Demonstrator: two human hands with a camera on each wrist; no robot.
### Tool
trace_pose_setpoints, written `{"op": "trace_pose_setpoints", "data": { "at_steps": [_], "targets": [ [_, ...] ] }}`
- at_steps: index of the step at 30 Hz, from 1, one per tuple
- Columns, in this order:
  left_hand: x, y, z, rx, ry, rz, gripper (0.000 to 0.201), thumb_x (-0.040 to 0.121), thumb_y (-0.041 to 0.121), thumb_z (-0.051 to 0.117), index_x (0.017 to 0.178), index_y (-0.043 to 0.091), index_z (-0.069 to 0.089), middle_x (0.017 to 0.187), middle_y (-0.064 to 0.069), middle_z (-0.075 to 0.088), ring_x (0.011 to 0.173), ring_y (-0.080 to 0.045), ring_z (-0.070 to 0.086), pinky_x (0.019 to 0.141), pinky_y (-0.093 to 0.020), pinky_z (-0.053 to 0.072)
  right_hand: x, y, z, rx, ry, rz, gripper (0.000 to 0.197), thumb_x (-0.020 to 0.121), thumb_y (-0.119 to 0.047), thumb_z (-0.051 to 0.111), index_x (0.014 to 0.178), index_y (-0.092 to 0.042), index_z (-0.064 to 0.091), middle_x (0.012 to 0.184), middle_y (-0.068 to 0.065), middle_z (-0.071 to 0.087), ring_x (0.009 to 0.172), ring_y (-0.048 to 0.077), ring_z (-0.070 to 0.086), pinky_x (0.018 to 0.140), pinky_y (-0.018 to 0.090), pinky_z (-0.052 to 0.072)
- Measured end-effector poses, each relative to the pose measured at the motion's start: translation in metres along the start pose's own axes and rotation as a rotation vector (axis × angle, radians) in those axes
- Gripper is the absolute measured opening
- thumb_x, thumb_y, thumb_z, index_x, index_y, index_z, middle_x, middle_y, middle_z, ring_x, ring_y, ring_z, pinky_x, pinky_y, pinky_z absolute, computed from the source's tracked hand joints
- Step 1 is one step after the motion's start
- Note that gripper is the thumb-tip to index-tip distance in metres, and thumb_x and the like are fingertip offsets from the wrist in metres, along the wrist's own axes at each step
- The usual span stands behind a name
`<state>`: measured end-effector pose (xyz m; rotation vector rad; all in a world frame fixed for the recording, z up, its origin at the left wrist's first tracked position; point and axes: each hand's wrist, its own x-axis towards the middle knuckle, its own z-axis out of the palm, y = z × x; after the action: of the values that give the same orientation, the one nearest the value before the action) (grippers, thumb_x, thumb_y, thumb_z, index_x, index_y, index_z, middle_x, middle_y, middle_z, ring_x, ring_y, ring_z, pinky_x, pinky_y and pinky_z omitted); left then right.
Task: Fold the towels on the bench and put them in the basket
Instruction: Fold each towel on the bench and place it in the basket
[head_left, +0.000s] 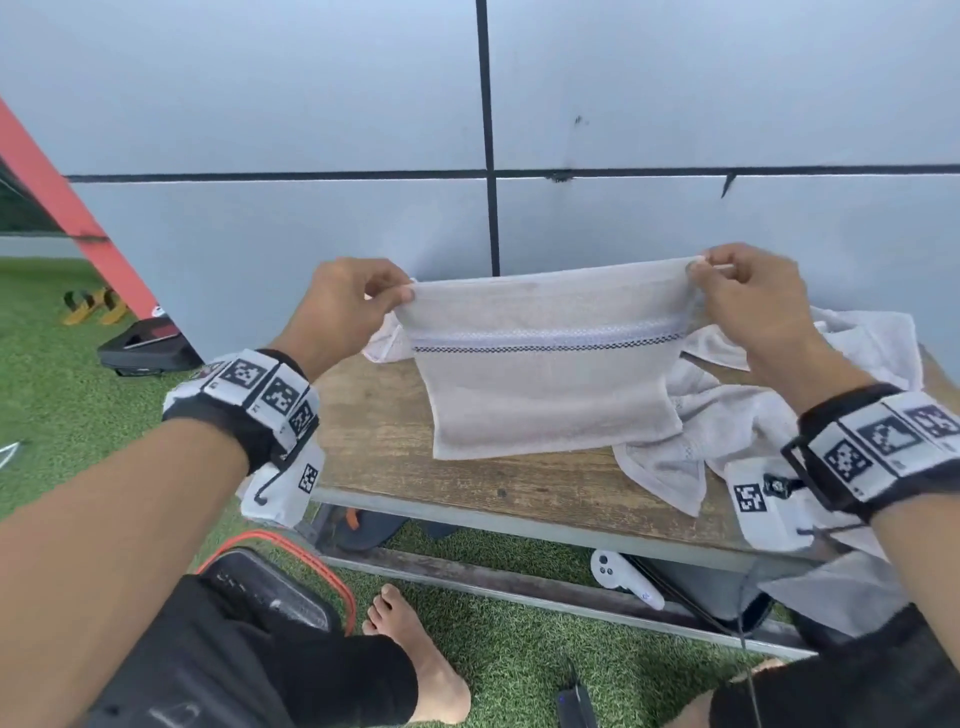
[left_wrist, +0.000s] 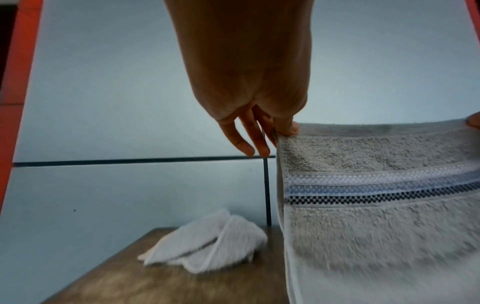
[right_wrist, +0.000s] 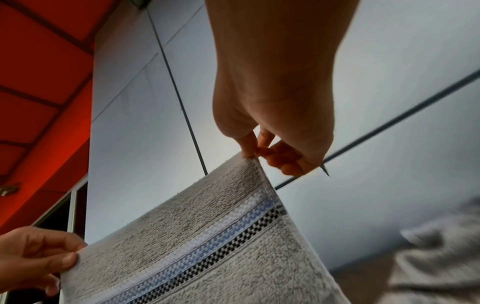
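A pale grey towel (head_left: 550, 374) with a blue and black checked stripe hangs stretched above the wooden bench (head_left: 379, 431). My left hand (head_left: 358, 296) pinches its upper left corner and my right hand (head_left: 727, 280) pinches its upper right corner. In the left wrist view the left hand (left_wrist: 283, 127) pinches the towel (left_wrist: 376, 205) edge between thumb and finger. In the right wrist view the right hand (right_wrist: 257, 150) nips the towel (right_wrist: 207, 246) corner. More crumpled towels (head_left: 769, 410) lie on the bench at the right. No basket is in view.
A small crumpled towel (left_wrist: 207, 246) lies on the bench behind the held one. A grey panelled wall (head_left: 311, 104) stands close behind. Under the bench are a white controller (head_left: 623, 577) and dark sandals (head_left: 369, 525). Green turf (head_left: 52, 415) surrounds it, with my bare foot (head_left: 415, 660) below.
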<state>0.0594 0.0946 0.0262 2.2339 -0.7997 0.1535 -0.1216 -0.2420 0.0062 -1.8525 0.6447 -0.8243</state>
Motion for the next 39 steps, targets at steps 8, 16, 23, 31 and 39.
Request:
{"op": "trace_pose_setpoints", "data": {
  "at_steps": [8, 16, 23, 31, 39],
  "targets": [
    [0.060, 0.038, -0.050, -0.034, 0.229, 0.023, 0.012, 0.098, 0.018, 0.060, 0.099, 0.010, 0.069, 0.094, -0.009, 0.070, 0.081, -0.016, 0.061, 0.074, -0.021, 0.054, 0.046, -0.087, -0.001, 0.130, -0.110, -0.048, 0.006, 0.099, -0.016, 0.056, 0.096, -0.020, 0.058, 0.080, 0.004, 0.069, 0.063, 0.013, 0.069, 0.066, 0.029, 0.054],
    [0.016, 0.035, -0.051, -0.291, 0.241, -0.011, 0.012, 0.101, 0.021, 0.056, 0.090, 0.020, 0.062, 0.088, -0.001, 0.068, 0.085, -0.016, 0.065, 0.089, -0.040, 0.058, 0.009, -0.066, -0.010, 0.125, -0.118, -0.132, 0.014, 0.098, -0.021, 0.060, 0.086, -0.029, 0.062, 0.084, -0.003, 0.065, 0.080, 0.016, 0.062, 0.076, 0.033, 0.054],
    [-0.066, -0.039, -0.018, -0.085, -0.205, -0.154, 0.017, 0.097, 0.036, 0.062, 0.092, 0.022, 0.069, 0.089, 0.005, 0.075, 0.085, -0.018, 0.071, 0.083, -0.034, 0.059, -0.061, 0.018, -0.025, -0.207, -0.641, -0.063, 0.015, 0.101, -0.013, 0.057, 0.087, -0.015, 0.063, 0.079, -0.007, 0.064, 0.083, 0.014, 0.056, 0.081, 0.031, 0.045],
    [-0.125, -0.069, 0.013, -0.087, -0.490, -0.261, 0.013, 0.097, 0.018, 0.065, 0.086, 0.021, 0.072, 0.089, 0.002, 0.078, 0.080, -0.011, 0.070, 0.078, -0.033, 0.055, -0.093, 0.048, -0.011, -0.310, -0.805, 0.105, 0.018, 0.101, -0.007, 0.054, 0.085, -0.008, 0.062, 0.080, -0.003, 0.065, 0.076, 0.008, 0.061, 0.070, 0.018, 0.045],
    [-0.098, -0.081, 0.035, -0.003, -0.196, -0.330, 0.014, 0.097, 0.027, 0.064, 0.091, 0.015, 0.069, 0.086, 0.003, 0.070, 0.068, -0.006, 0.058, 0.059, -0.025, 0.041, -0.059, 0.051, 0.034, -0.468, -0.531, -0.010, 0.018, 0.098, -0.013, 0.055, 0.085, -0.004, 0.063, 0.079, 0.012, 0.070, 0.072, 0.027, 0.062, 0.070, 0.037, 0.048]
  ]
}}
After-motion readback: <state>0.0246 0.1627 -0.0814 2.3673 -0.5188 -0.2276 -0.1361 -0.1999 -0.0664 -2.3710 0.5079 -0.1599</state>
